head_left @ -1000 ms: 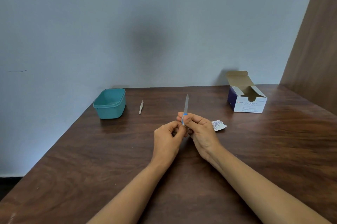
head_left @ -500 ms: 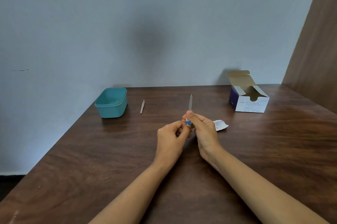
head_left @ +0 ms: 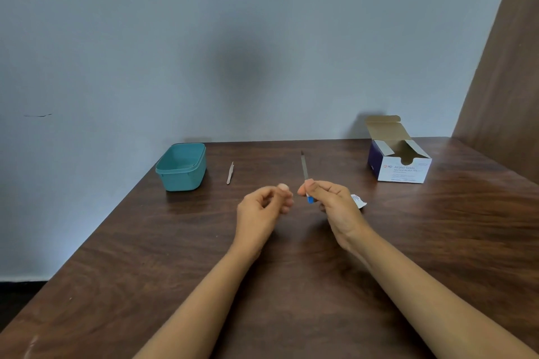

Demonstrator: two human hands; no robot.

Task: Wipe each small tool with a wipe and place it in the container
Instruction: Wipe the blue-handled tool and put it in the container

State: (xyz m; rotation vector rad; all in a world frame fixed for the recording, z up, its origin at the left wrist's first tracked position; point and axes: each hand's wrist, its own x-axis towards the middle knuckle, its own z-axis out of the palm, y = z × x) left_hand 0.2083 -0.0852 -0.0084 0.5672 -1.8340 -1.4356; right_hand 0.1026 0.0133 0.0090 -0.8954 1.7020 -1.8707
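Blue file handle (head_left: 310, 199) mostly hidden inside right hand (head_left: 335, 207)

Your worktop (head_left: 145, 242) is dark, grained wood with a faint sheen. Your container (head_left: 180, 180) is matt teal plastic, the nail file (head_left: 304, 167) dull metal, the swab box (head_left: 405, 172) smooth cardboard.

Dark wooden table (head_left: 145, 256) against pale blue-grey wall (head_left: 204, 37).

At centre frame the handle of the file (head_left: 304, 167) is mostly hidden by the right hand (head_left: 332, 202), the wrapper (head_left: 359, 201) is half covered behind it, and the left hand (head_left: 261, 208) is blurred beyond telling its hold.
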